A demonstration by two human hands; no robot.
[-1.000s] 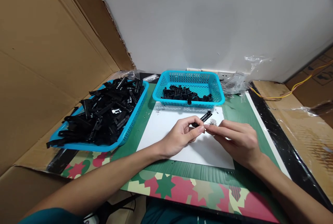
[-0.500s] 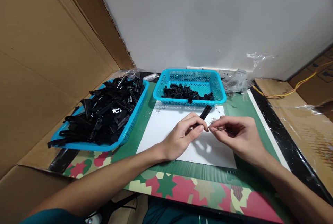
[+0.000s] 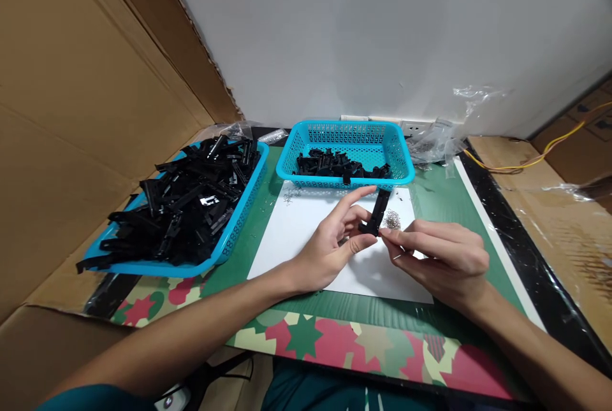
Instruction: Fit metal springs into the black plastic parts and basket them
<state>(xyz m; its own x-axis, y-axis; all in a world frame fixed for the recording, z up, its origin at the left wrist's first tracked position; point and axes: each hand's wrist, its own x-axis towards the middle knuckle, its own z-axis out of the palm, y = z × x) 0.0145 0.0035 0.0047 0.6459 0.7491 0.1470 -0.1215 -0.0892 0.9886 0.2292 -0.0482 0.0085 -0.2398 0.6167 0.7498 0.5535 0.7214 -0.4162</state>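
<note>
A slim black plastic part (image 3: 379, 212) stands nearly upright between my hands, above a white sheet (image 3: 287, 242). My left hand (image 3: 335, 242) is curled around its left side, the index finger and thumb spread apart and the other fingers bent against the part. At the lower right end, the fingertips of my right hand (image 3: 437, 255) pinch the part. Whether a small item also sits in those right fingers is hidden. Just behind them on the sheet lies a heap of tiny metal pieces (image 3: 393, 218), like small springs.
A blue basket (image 3: 243, 210) heaped with long black parts stands at left. Another blue basket (image 3: 347, 180) holding smaller black parts sits behind the sheet. Clear plastic bags (image 3: 435, 143) lie at back right. Cardboard (image 3: 95, 79) walls the left; more small metal pieces (image 3: 289, 195) lie left.
My left index finger and thumb have opened apart, and the black part now stands more upright. My right fingers have shifted onto its lower end. The view has moved slightly.
</note>
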